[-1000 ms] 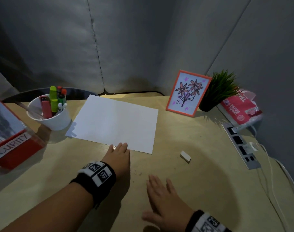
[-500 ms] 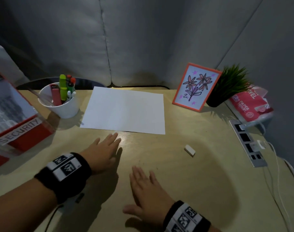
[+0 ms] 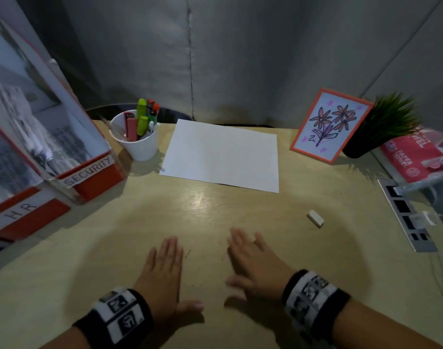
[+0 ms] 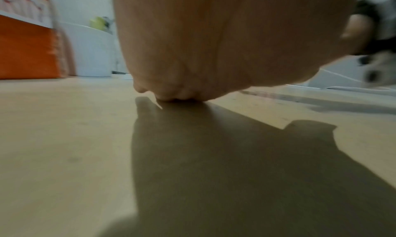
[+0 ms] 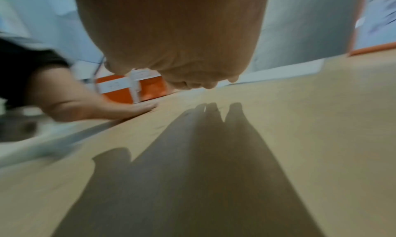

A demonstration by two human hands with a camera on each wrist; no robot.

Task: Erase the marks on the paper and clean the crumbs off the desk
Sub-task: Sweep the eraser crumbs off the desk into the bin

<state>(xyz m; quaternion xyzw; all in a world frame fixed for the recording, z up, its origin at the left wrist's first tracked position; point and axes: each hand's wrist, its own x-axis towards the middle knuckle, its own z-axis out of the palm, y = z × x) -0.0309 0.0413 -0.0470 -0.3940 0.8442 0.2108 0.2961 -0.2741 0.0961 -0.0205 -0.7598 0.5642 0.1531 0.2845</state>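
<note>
A white sheet of paper (image 3: 223,154) lies flat at the back of the wooden desk (image 3: 215,215); no marks show on it. A small white eraser (image 3: 315,218) lies right of centre. Tiny dark crumbs (image 3: 188,253) dot the desk between my hands. My left hand (image 3: 165,270) lies flat, palm down, fingers straight, holding nothing; its fingertips (image 4: 177,96) touch the desk. My right hand (image 3: 250,263) is also flat with straight fingers and empty, hovering just over the wood in the right wrist view (image 5: 193,83).
A white cup of markers (image 3: 137,137) and red file boxes (image 3: 64,157) stand at the left. A framed flower drawing (image 3: 329,124), a potted plant (image 3: 381,127), a paper towel pack (image 3: 417,157) and a power strip (image 3: 409,217) line the right side.
My left hand has pulled back from the paper's near edge toward me. Both hands now lie side by side near the front of the desk; the view has shifted left.
</note>
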